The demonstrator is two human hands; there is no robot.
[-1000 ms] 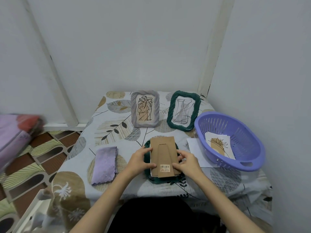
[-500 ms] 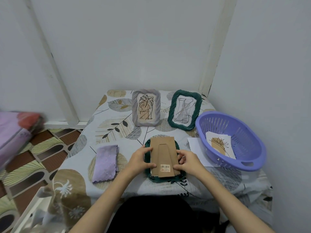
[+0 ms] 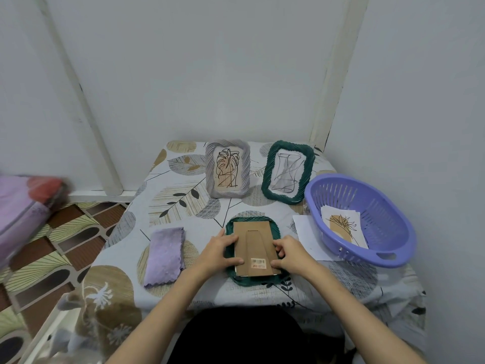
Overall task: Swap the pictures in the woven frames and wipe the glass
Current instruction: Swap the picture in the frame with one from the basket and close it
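Lying face down on the near middle of the leaf-patterned tablecloth point(image 3: 183, 206), a dark green woven frame point(image 3: 275, 231) shows its brown cardboard backing point(image 3: 253, 240), with a barcode sticker point(image 3: 258, 263) near the bottom edge. The left hand point(image 3: 219, 254) grips the frame's left side, thumb laid across the cardboard and fingers curled over the woven edge. The right hand point(image 3: 291, 254) grips the right side, fingertips bent onto the backing's edge and thumb by the sticker. To the left of the frame, apart from it, lies a folded lilac cloth point(image 3: 164, 254). To the right, a white sheet of paper point(image 3: 305, 232) lies flat, partly under a purple plastic basket point(image 3: 388, 248) that holds a picture point(image 3: 343, 227) of a line-drawn plant on a tan shape. Farther back, two frames lean upright near the wall: a grey woven frame point(image 3: 227, 170) with a leaf drawing, and beside it on the right a second green woven frame point(image 3: 288, 171) with a scribbled line drawing. At far left a blurred pink and red bundle point(image 3: 26, 206) sits above patterned floor tiles point(image 3: 65, 245).
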